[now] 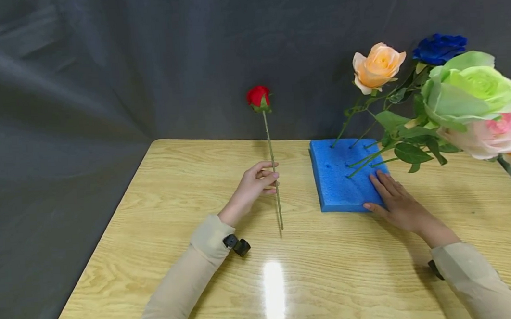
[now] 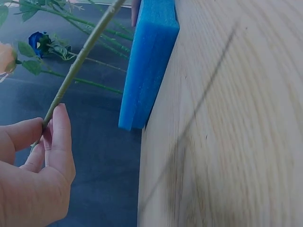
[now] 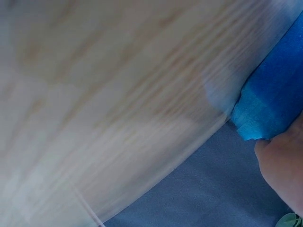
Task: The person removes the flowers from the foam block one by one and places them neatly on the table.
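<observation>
Red rose (image 1: 258, 97) has grn stem (image 1: 270, 142); foam block (image 1: 339, 189) is blue. Others: peach rose (image 1: 378, 67), dk-blue rose (image 1: 440, 48), lt-grn rose (image 1: 473, 90), pink rose (image 1: 486, 138). Desk (image 1: 179, 187) tan w/ wood grain, backdrop (image 1: 207, 61) dk grey.

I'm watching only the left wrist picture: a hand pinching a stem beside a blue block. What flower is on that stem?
Observer: A red rose; its bloom shows in the head view.
Visitor: And what is the person's right hand doing? I can barely see it.
Observer: Its fingers rest on top of the blue block, near the right edge.
Visitor: I see a peach flower and a blue flower. Is there any other colour standing in the block?
Observer: Yes, a large pale green rose leans out to the right.
</observation>
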{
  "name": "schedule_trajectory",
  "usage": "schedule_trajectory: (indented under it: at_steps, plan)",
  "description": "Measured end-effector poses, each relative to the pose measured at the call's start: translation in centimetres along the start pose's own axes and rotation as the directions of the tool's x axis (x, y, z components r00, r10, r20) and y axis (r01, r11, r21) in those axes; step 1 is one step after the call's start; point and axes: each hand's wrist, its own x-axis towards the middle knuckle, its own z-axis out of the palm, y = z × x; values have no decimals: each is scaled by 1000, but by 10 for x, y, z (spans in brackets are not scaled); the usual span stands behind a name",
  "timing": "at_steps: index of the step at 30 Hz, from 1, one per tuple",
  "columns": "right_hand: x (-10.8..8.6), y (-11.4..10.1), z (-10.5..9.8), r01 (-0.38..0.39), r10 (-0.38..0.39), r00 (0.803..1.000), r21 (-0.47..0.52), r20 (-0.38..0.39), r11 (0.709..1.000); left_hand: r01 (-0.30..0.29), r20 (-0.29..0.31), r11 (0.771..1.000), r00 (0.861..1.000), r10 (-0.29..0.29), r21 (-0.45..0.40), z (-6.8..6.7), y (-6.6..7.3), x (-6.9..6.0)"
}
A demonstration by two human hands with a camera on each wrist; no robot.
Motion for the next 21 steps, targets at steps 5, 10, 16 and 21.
schedule_trajectory:
  at_steps: [5,10,16,21]
  plan:
    - [1,0,0,-2,2,1000,0,1,1000,1,0,1000,1000,-1,14,-10,2,-5]
    - [1,0,0,-5,5,1000,-1,2,1000,7,-4,999,1000,-6,40,-23,2,-12]
    - [2,-2,-1,-11,11,1000,-1,15,1000,26,-22,996,999,-25,84,-46,-3,-20]
    - [1,-1,0,-15,15,1000,-1,19,1000,42,-45,993,998,-37,110,-63,-7,-25]
